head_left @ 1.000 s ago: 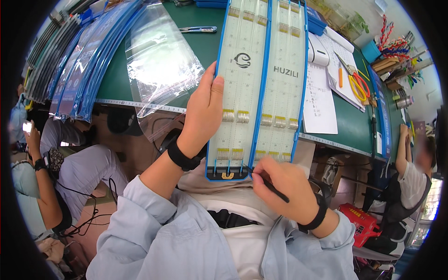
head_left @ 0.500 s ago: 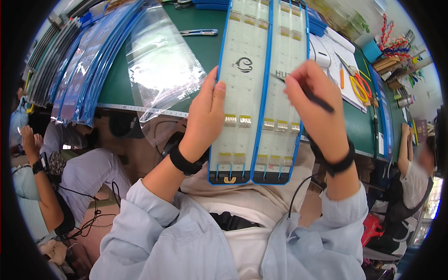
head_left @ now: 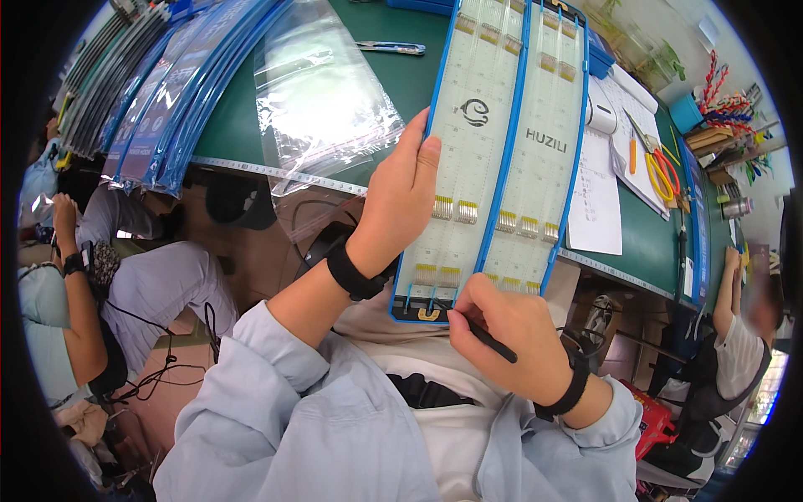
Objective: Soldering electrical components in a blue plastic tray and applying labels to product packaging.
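Note:
A long two-panel folding case with blue edges lies opened out and slanted over my lap and the table edge. Small springy bundles with yellow tops sit in rows across its pale, marked panels. My left hand grips its left edge, thumb on top and fingers underneath. At the near end, my right hand pinches a slim black stick-like tool. Its tip is hidden by the fingers, beside the case's black end strip and brass-coloured piece.
Clear plastic bags overhang the green table. Blue-edged packages stack at left. A blue-handled cutter lies behind. Papers and orange-yellow scissors are at right. Other people sit on both sides.
My right hand has come down from the middle of the right panel to the case's near end, with the black tool. The case and my left hand have shifted rightward in view.

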`<action>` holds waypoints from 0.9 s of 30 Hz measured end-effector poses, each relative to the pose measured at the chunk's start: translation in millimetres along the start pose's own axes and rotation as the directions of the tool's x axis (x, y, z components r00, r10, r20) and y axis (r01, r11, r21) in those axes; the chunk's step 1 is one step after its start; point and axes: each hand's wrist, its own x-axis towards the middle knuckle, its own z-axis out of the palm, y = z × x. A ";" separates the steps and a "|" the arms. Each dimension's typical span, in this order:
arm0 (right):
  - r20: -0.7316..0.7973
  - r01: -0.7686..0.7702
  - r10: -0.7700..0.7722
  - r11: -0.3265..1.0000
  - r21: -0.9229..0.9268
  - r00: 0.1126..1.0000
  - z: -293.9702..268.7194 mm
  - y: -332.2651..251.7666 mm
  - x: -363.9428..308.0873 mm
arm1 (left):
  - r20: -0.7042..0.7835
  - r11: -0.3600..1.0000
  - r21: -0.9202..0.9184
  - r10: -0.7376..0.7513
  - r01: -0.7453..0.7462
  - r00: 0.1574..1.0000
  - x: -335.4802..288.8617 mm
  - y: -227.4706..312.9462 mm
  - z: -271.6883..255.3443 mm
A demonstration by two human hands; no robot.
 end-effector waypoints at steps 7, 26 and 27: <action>0.011 -0.024 0.023 0.999 0.024 1.000 -8.4 1.8 22.5 | 0.006 0.999 -0.039 -0.028 0.029 1.000 -0.6 -3.9 -0.2; -0.079 -0.103 0.113 0.986 0.128 0.990 -44.9 -19.9 43.9 | -0.010 0.986 -0.168 -0.023 0.021 1.000 0.0 -7.7 -1.1; -0.021 -0.077 0.080 0.992 0.095 0.997 -36.6 -23.9 34.8 | -0.003 0.986 -0.163 -0.025 0.024 1.000 -0.5 -7.8 -1.3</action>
